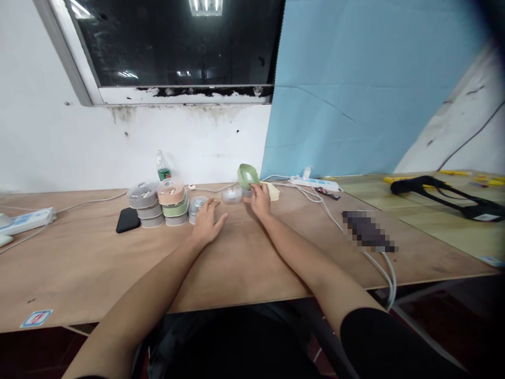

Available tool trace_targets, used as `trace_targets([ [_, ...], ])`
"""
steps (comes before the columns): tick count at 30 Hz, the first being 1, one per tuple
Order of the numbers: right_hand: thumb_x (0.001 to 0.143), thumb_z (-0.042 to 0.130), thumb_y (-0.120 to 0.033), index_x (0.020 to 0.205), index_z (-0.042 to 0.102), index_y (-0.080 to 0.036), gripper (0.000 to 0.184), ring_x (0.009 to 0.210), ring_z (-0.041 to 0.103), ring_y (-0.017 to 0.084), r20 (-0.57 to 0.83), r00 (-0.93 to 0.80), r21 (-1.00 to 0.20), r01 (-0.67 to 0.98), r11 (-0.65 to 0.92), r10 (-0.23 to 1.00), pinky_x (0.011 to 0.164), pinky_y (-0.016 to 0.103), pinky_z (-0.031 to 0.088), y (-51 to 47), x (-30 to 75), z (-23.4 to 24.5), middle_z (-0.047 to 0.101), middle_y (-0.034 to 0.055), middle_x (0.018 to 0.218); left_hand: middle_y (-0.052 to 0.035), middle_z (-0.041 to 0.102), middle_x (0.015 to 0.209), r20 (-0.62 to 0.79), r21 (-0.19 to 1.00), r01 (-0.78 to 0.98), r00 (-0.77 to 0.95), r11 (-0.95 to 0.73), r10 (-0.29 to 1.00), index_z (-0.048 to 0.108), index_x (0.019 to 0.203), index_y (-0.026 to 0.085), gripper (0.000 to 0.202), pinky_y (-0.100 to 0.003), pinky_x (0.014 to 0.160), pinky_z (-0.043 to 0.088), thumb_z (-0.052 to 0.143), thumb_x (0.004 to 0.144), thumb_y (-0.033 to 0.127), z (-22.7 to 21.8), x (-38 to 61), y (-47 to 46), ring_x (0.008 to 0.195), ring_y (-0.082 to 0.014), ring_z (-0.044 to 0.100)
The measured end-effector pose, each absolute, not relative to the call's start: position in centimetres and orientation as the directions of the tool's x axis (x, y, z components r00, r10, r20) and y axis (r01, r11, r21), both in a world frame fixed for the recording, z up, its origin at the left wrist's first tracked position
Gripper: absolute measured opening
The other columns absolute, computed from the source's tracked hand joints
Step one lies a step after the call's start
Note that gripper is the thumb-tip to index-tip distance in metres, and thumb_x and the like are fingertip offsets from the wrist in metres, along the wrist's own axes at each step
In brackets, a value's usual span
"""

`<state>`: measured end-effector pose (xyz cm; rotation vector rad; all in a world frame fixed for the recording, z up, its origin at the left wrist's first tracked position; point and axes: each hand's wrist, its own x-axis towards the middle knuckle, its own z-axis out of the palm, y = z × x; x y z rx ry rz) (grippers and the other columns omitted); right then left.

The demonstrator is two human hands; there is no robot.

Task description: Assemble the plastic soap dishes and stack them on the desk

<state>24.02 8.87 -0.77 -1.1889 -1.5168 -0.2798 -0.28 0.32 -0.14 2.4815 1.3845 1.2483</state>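
My right hand (260, 200) is closed on a green roll of tape (247, 175), held tilted just above the wooden table (98, 263). A clear round case (232, 195) lies on the table just left of that hand. My left hand (208, 221) rests flat on the table with its fingers spread, its fingertips touching a grey tape case (196, 206). Left of it stand two short stacks of round tape cases (161, 208), grey, tan and green.
A black phone (128, 219) lies left of the stacks. A water bottle (162, 167) stands by the wall. White power strips (27, 220) (315, 183) with cables sit at both ends. A black strap (445, 196) lies far right, near a blurred dark object (369, 230).
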Motion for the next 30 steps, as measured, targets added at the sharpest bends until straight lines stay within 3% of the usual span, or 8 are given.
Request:
trace_targets([
  [7, 0.088, 0.041, -0.021, 0.109, 0.067, -0.019, 0.034, 0.106, 0.048, 0.025, 0.791, 0.245, -0.476, 0.822, 0.312, 0.561, 0.096, 0.04, 0.043, 10.4, 26.3, -1.8, 0.051, 0.0115, 0.108, -0.0158, 0.044, 0.138, 0.626, 0.371, 0.703, 0.294, -0.607, 0.723, 0.05, 0.126, 0.019, 0.048, -0.051, 0.107, 0.034, 0.048, 0.09, 0.051, -0.2, -0.3, 0.3, 0.129, -0.0306, 0.041],
  [16, 0.085, 0.046, -0.021, 0.12, 0.064, -0.018, 0.039, 0.112, 0.048, 0.028, 0.767, 0.166, -0.42, 0.86, 0.289, 0.62, 0.101, 0.044, 0.04, 10.8, 26.0, -2.2, 0.051, 0.0141, 0.12, -0.0146, 0.046, 0.137, 0.603, 0.365, 0.723, 0.297, -0.586, 0.741, 0.053, 0.126, 0.02, 0.048, -0.052, 0.106, 0.034, 0.048, 0.09, 0.052, -0.2, -0.4, 0.2, 0.128, -0.0306, 0.042],
  [26, 0.085, 0.048, -0.023, 0.125, 0.06, -0.017, 0.042, 0.119, 0.047, 0.029, 0.774, 0.119, -0.388, 0.865, 0.317, 0.622, 0.103, 0.045, 0.039, 10.9, 25.9, -2.3, 0.049, 0.0149, 0.126, -0.0173, 0.044, 0.142, 0.609, 0.293, 0.853, 0.181, -0.431, 0.772, 0.057, 0.12, 0.021, 0.048, -0.064, 0.109, 0.017, 0.055, 0.083, 0.052, -0.6, -0.9, 0.8, 0.136, -0.0407, 0.03],
  [30, 0.084, 0.048, -0.023, 0.124, 0.061, -0.016, 0.042, 0.12, 0.047, 0.028, 0.777, 0.107, -0.385, 0.861, 0.334, 0.62, 0.105, 0.044, 0.039, 10.7, 25.7, -2.3, 0.05, 0.0153, 0.127, -0.0203, 0.046, 0.14, 0.537, 0.286, 0.883, 0.175, -0.374, 0.825, 0.055, 0.122, 0.019, 0.054, -0.066, 0.108, 0.015, 0.059, 0.079, 0.051, -0.8, -1.5, 1.2, 0.135, -0.0429, 0.032],
])
